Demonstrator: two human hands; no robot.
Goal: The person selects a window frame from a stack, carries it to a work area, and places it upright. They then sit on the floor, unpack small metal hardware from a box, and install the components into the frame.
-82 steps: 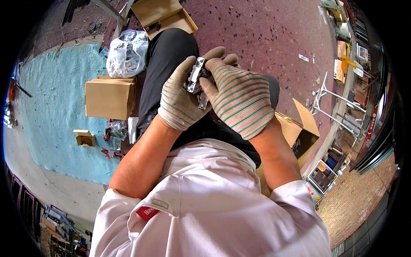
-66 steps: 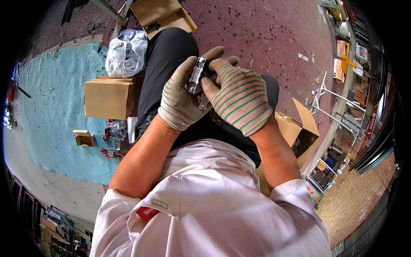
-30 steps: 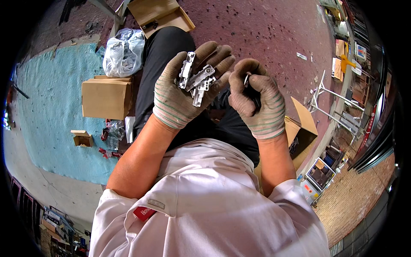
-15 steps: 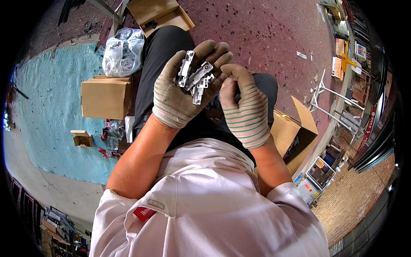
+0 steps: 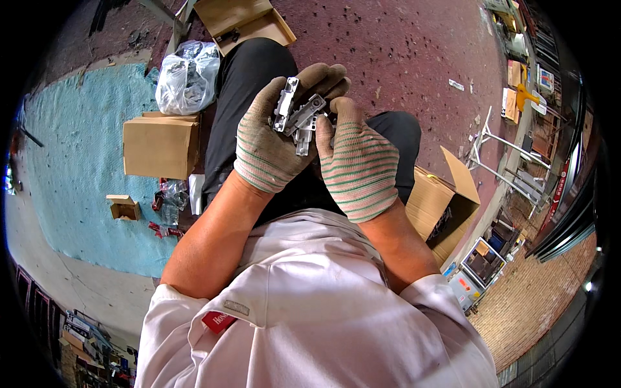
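In a brown-palmed knit glove with a striped cuff, my left hand (image 5: 272, 139) is cupped palm up, its fingers curled around several silver metal fittings (image 5: 306, 114). They look like small slotted brackets, one lying along the thumb side and the others crossed over each other. My right hand (image 5: 358, 155), gloved the same way, is right beside the pile. Its thumb and forefinger are bent together at the right edge of the fittings. Whatever sits between those fingertips is hidden. Both hands are above my lap, over dark trousers (image 5: 253, 71).
A closed cardboard box (image 5: 160, 147) stands left of my leg, with a clear plastic bag (image 5: 187, 77) of parts behind it. An open carton (image 5: 432, 204) is at my right. A shallow open box (image 5: 259, 26) lies ahead, and a small open box (image 5: 123, 207) rests on the blue mat (image 5: 77, 161).
My right hand has moved left and turned inward, bringing its thumb and forefinger up against the fittings. My left hand has shifted slightly right with the fittings still in it.
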